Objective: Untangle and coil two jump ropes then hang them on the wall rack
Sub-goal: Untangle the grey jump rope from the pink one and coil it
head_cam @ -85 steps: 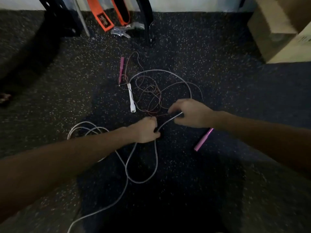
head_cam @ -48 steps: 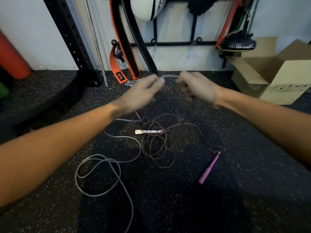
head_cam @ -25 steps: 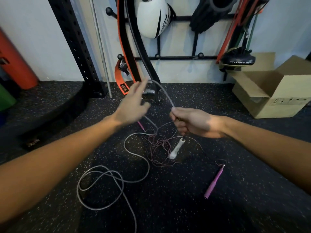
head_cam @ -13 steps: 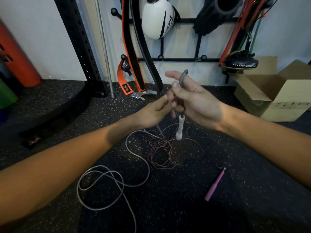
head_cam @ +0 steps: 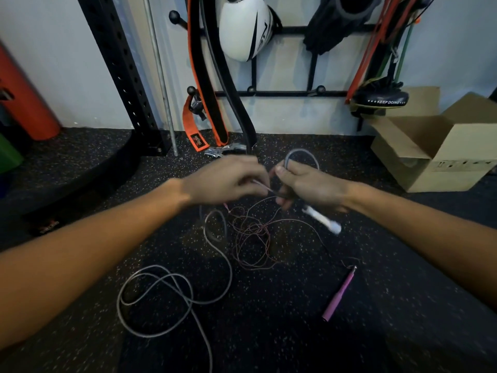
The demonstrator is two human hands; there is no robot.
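Dim indoor light. The pale wall point(head_cam: 67, 63) across the upper frame is the brightest area. The speckled rubber floor point(head_cam: 269, 332) stays dark, with a deeper shadow pooled at lower centre. Motion blur smears the white handle point(head_cam: 322, 222) under the person's right hand point(head_cam: 312, 184) and the grey rope point(head_cam: 287, 158) where the left hand point(head_cam: 228, 181) pinches it. Wide-angle distortion tilts the rack upright point(head_cam: 118, 71) at upper left and stretches the cardboard box point(head_cam: 443, 157) at the right edge. Both forearms look soft toward the lower corners.

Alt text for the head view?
Right hand grips a loop of grey jump rope, its white handle hanging below; left hand pinches the strand. A thin red rope lies tangled on the floor.
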